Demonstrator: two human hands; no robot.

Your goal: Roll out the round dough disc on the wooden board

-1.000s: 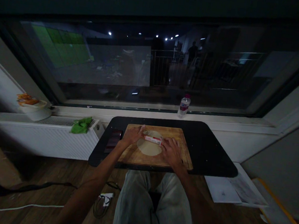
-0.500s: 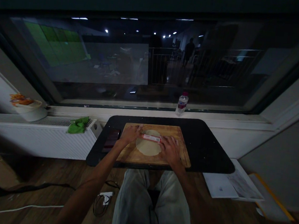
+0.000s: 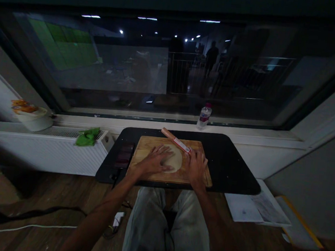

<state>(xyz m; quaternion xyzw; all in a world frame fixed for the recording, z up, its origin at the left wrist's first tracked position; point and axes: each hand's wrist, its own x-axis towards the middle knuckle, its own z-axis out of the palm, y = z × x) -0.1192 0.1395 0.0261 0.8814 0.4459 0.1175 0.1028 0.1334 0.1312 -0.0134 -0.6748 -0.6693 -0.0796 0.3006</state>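
Note:
A round, flat sheet of dough lies on a wooden cutting board. My left hand rests on the dough's left side, fingers spread. At the board's right, my right hand is closed around the near end of a wooden rolling pin with a red and white label. The pin slants away to the left, its far end past the board's back edge. The right fingers cover its near end.
The board sits on a black table. A phone lies at its left. On the window sill stands a water bottle. A green cloth and a white bowl rest on the radiator.
My left hand has let go of the rolling pin and moved down onto the dough. The pin, still in my right hand, has swung from level across the dough to a slant toward the back.

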